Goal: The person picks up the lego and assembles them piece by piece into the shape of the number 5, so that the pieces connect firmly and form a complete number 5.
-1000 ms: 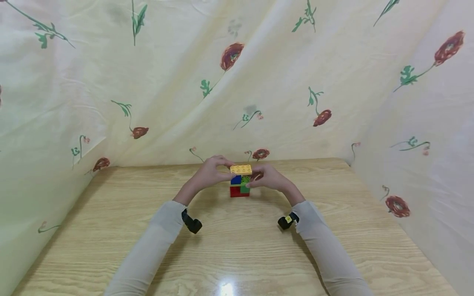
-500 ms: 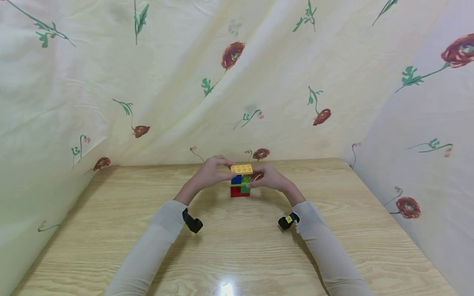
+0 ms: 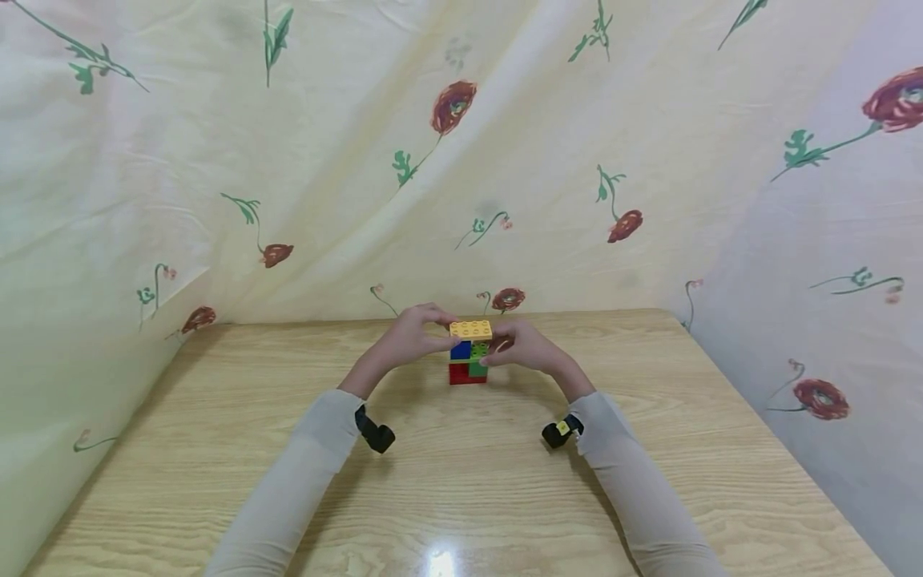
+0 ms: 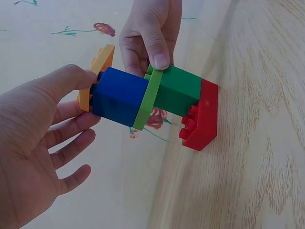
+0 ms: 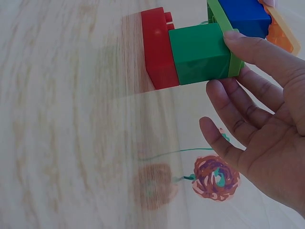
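A stack of toy building bricks stands on the table, near its far edge. At the bottom is a red brick [image 4: 208, 117], with a green brick [image 4: 180, 90] on one side of its top. Above that lies a thin light green plate [image 5: 224, 21], then a blue brick [image 4: 121, 93]. A thin orange-yellow plate [image 3: 470, 329] tops the stack, overhanging the blue brick. My left hand [image 3: 411, 336] pinches the orange-yellow plate between thumb and fingers. My right hand [image 3: 530, 346] pinches the light green plate, its thumb at the plate's edge above the green brick.
The wooden table [image 3: 461, 481] spreads toward me. Cream cloth [image 3: 346, 160] with printed red flowers hangs behind the table and at both sides. Each wrist carries a black camera [image 3: 378, 437].
Both hands and the brick stack hold still. Only the cloth at the right has shifted, its printed flowers moving rightward.
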A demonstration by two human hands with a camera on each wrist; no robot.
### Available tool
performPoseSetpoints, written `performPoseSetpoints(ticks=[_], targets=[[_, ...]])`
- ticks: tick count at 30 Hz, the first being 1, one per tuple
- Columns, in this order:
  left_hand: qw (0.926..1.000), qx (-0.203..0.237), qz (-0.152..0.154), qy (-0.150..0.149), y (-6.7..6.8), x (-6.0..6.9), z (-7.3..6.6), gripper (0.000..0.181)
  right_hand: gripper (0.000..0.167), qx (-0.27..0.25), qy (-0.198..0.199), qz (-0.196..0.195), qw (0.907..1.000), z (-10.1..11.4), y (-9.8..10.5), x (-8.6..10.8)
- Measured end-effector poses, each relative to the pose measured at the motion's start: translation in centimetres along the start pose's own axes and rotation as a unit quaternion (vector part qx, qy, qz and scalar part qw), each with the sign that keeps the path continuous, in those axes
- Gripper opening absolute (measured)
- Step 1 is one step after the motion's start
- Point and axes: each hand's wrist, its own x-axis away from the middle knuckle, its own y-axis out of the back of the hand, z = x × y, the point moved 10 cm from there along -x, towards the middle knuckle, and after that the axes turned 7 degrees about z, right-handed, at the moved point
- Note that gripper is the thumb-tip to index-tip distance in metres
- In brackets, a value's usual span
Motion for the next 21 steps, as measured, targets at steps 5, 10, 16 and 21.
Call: performPoseSetpoints(ticks=[5, 10, 16, 21], targets=[[0.9999, 0.004, 0.004, 0.012, -0.08, 0.00, 0.08, 0.036, 0.035, 0.003, -0.001, -0.001, 1.0000, -0.14, 0.15, -0.02], [0.9999, 0.006, 0.005, 0.015, -0.09, -0.06, 0.15, 0.037, 0.035, 0.005, -0.008, 0.000, 1.0000, -0.35, 0.20, -0.02], [0.9998, 0.008, 0.006, 0.016, -0.07, -0.10, 0.11, 0.038, 0.037, 0.005, -0.020, 0.000, 0.9998, -0.59, 0.25, 0.01], [0.9998, 0.007, 0.008, 0.019, -0.09, -0.10, 0.03, 0.038, 0.037, 0.007, -0.017, 0.001, 0.9998, -0.62, 0.32, -0.03]])
